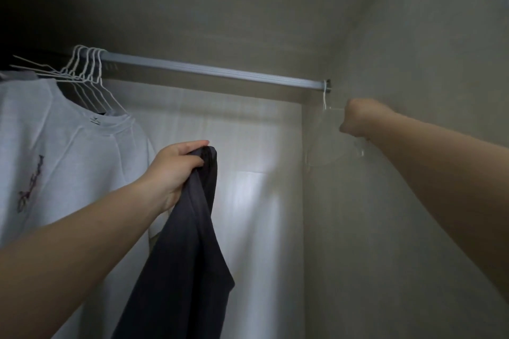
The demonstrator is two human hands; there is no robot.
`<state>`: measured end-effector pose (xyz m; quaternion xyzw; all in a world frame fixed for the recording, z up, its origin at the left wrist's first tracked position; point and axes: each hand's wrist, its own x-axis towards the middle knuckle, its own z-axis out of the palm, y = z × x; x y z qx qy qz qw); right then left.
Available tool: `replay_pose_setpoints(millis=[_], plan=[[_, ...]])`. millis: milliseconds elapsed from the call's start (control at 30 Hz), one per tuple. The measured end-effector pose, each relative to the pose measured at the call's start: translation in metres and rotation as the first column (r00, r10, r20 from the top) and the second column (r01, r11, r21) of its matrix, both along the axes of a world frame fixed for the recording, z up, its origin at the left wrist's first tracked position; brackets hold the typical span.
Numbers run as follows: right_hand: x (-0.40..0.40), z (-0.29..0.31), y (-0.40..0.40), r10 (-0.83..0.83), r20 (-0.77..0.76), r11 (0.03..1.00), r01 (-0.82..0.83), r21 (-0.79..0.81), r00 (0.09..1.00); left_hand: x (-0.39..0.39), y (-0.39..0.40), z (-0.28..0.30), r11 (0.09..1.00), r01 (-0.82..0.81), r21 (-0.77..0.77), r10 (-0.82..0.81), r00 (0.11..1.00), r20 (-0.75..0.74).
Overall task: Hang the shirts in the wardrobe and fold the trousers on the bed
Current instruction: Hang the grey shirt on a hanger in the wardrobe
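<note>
Dark shirt (pixel 190 242) bunched at the top in the left hand (pixel 176 170), fingers curled tight round the fabric, rest dangling straight down below that grip. Probably held high like that to keep it off the floor and ready to thread onto a hanger.

Right hand (pixel 358 118) out at the far end of the rail (pixel 209 70), closed in a fist round a lone white hanger (pixel 326 99). Hook looks still over the rail just above the grip, frame blurred and hard to make out below it. Looks like grabbing an empty one to dress the shirt.

Off to the left of the shirt grip: a bunch of spare wire hangers (pixel 88 71) crowded together on the rail, and a white shirt (pixel 68 162) already hung, just beside the left wrist. Long bare stretch of rail between the two hands, so plenty of room to hang the dark one.

Bed and trousers not in shot. Guessing still in the shirt half of the job.
</note>
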<state>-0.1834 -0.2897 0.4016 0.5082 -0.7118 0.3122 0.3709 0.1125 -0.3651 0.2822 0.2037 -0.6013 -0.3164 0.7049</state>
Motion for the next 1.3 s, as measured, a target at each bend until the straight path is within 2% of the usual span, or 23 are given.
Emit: replay_pose_setpoints(millis=[67,167,200,300,367,433,533,600,800,900,1000,1067,1167,1233,1300], plan=[[-0.004,0.001,-0.007,0.084,0.152,0.996,-0.088,0.022,0.985,0.006,0.003,0.001,1.0,-0.017,-0.006,0.017,1.0,0.011],[-0.005,-0.002,-0.014,0.332,0.398,0.941,-0.33,-0.076,0.855,0.016,0.008,0.004,0.999,-0.049,-0.02,0.05,0.998,0.024],[-0.004,-0.002,-0.016,0.371,0.403,0.928,-0.35,-0.128,0.837,0.02,0.009,0.005,0.998,-0.059,-0.019,0.059,0.998,0.029],[-0.004,0.003,-0.016,0.309,0.269,0.927,-0.227,-0.298,0.912,0.03,0.011,0.004,0.996,-0.091,-0.009,0.091,0.995,0.05],[0.002,0.005,-0.016,0.371,0.278,0.892,-0.257,-0.372,0.886,0.036,0.013,0.003,0.992,-0.126,-0.003,0.126,0.99,0.068],[0.013,0.004,-0.017,0.499,0.337,0.848,-0.368,-0.382,0.799,0.041,0.015,0.002,0.99,-0.144,0.003,0.143,0.987,0.076],[0.032,-0.004,-0.025,0.671,0.541,0.738,-0.531,-0.417,0.507,0.046,0.018,0.002,0.988,-0.153,0.002,0.152,0.984,0.089],[0.042,-0.011,-0.03,0.687,0.622,0.696,-0.59,-0.411,0.377,0.049,0.019,0.002,0.988,-0.153,0.001,0.152,0.984,0.092],[0.066,-0.007,-0.047,0.759,0.613,0.541,-0.736,-0.406,0.22,0.053,0.022,0.003,0.986,-0.167,0.004,0.166,0.982,0.096],[0.078,-0.009,-0.062,0.756,0.621,0.533,-0.745,-0.401,0.207,0.055,0.02,0.002,0.983,-0.183,0.001,0.182,0.977,0.111],[0.089,-0.008,-0.076,0.835,0.509,0.508,-0.648,-0.568,0.209,0.055,0.017,0.001,0.981,-0.192,0.004,0.19,0.975,0.117],[0.094,-0.007,-0.079,0.855,0.423,0.51,-0.628,-0.587,0.299,0.057,0.015,0.0,0.984,-0.18,0.018,0.176,0.977,0.119],[0.095,-0.013,-0.08,0.814,0.285,0.573,-0.62,-0.536,0.506,0.062,0.007,-0.005,0.978,-0.208,-0.01,0.206,0.961,0.184],[0.098,-0.026,-0.077,0.799,0.218,0.585,-0.644,-0.493,0.56,0.067,0.0,-0.009,0.958,-0.273,-0.085,0.286,0.92,0.268],[0.103,-0.05,-0.074,0.811,0.184,0.571,-0.683,-0.455,0.555,0.074,-0.008,-0.013,0.904,-0.371,-0.212,0.426,0.819,0.384]])
